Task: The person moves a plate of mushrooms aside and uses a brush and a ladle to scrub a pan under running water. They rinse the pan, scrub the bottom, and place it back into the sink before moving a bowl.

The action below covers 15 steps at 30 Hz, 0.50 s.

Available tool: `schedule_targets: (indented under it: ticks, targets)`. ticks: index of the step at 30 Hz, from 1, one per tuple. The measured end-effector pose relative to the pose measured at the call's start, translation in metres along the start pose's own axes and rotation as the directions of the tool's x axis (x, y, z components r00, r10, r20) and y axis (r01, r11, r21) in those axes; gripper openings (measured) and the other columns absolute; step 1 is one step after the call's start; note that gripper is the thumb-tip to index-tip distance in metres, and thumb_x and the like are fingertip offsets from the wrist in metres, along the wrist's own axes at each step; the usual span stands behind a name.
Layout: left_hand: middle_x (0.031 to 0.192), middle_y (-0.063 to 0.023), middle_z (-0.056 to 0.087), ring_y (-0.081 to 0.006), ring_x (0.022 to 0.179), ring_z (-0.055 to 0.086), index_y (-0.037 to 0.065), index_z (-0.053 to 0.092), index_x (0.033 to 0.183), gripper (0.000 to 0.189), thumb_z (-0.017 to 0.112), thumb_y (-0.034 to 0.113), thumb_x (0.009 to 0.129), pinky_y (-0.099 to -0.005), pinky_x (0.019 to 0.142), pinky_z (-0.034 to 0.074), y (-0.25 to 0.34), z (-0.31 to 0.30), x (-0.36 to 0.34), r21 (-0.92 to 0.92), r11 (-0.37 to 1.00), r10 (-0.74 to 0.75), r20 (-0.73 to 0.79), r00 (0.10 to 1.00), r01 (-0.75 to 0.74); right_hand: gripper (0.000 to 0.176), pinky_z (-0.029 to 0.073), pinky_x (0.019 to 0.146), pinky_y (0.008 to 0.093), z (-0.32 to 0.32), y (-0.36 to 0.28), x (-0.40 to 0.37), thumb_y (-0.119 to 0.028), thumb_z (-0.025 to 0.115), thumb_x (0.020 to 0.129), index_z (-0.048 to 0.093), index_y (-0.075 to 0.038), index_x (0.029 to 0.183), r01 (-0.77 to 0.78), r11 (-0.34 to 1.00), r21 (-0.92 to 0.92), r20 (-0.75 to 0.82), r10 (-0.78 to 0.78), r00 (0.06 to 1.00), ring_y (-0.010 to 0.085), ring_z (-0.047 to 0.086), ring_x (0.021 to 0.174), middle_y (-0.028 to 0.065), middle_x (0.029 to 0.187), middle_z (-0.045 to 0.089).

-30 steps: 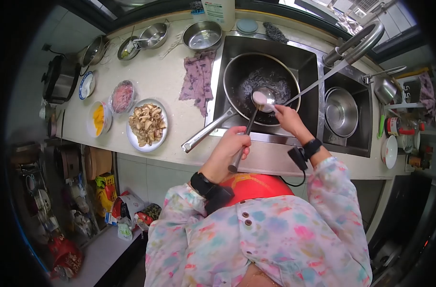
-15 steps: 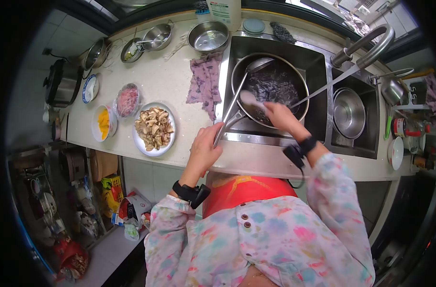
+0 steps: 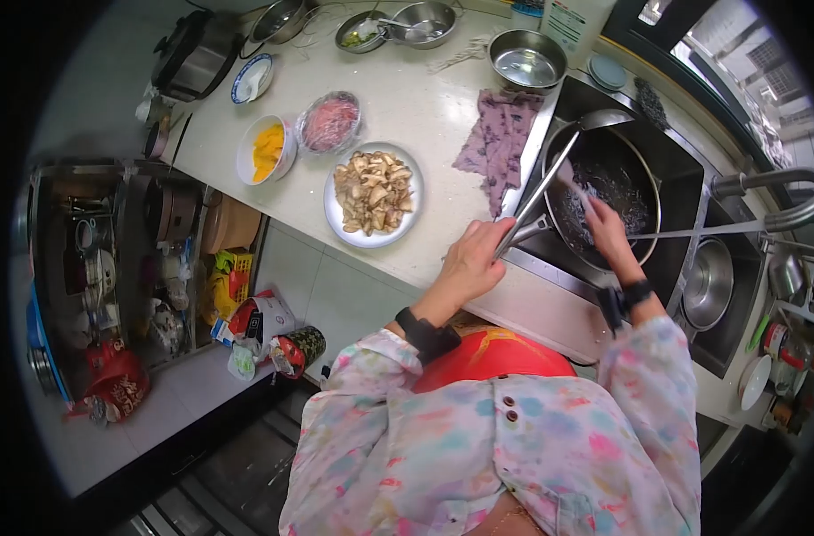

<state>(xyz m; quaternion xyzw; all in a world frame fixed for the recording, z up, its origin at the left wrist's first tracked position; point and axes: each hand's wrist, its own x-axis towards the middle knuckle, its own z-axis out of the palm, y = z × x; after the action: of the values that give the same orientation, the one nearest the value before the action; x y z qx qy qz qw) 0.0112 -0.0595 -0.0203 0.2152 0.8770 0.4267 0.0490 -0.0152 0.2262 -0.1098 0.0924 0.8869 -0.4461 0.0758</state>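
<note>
A dark wok point(image 3: 650, 192) sits in the sink point(image 3: 684, 143), dark water moving inside it. My left hand point(image 3: 475, 261) is closed on the handle of a metal ladle point(image 3: 606, 118), whose bowl lies over the wok's far rim. The wok's own handle point(image 3: 538, 226) runs to the same hand. In my right hand point(image 3: 609, 234) is a pale pink tool with a rounded end point(image 3: 571, 181), blurred inside the wok; I cannot tell its exact kind. A thin water stream point(image 3: 701, 231) from the faucet point(image 3: 795, 201) meets the wok.
A metal pot point(image 3: 709, 281) stands in the right basin. Left of the sink are a purple cloth point(image 3: 499, 143), a plate point(image 3: 371, 239) of cut mushrooms, wrapped red meat point(image 3: 330, 123) and a bowl point(image 3: 286, 161) of yellow pieces. Metal bowls point(image 3: 527, 62) stand behind; a rice cooker point(image 3: 197, 54) is far left.
My view has turned left, so the counter and sink appear shifted right. Both hands keep their holds; the pink tool has moved within the wok.
</note>
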Motion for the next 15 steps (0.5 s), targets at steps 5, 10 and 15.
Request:
schedule_targets:
  ticks: [5,10,15]
  targets:
    - [0.092,-0.0143,0.054,-0.0316,0.086,0.053,0.008,0.048,0.119,0.055,0.051,0.001,0.064,-0.0382,0.072,0.044,0.0,-0.006,-0.002,-0.022,0.999,-0.045,0.027,0.999,0.046,0.037,0.048,0.078,0.0394,-0.097,-0.025,-0.088,-0.014,0.053,0.081,0.054,-0.004,0.117,0.036,0.894,-0.448,0.327,0.126,0.937,0.0341,0.062,0.09,0.021,0.099,0.062]
    - [0.092,-0.0121,0.053,-0.0303,0.089,0.052,0.007,0.046,0.119,0.059,0.052,0.0,0.061,-0.0391,0.074,0.046,0.0,0.005,0.002,-0.021,1.0,-0.021,-0.008,1.0,0.021,0.027,0.049,0.07,0.0472,-0.076,-0.005,-0.051,-0.01,0.049,0.081,0.056,-0.008,0.106,0.056,0.668,-0.742,0.239,0.186,0.953,0.0371,0.061,0.082,0.0194,0.086,0.063]
    - [0.088,-0.015,0.053,-0.0319,0.085,0.053,0.007,0.044,0.123,0.061,0.052,0.0,0.064,-0.0402,0.073,0.045,0.005,0.001,0.004,-0.037,0.994,-0.104,0.03,0.994,0.105,0.031,0.044,0.08,0.0478,-0.002,-0.035,-0.004,-0.017,0.049,0.085,0.053,-0.005,0.113,-0.079,0.959,-0.271,0.002,0.082,0.997,0.0422,0.056,0.092,0.0255,0.096,0.06]
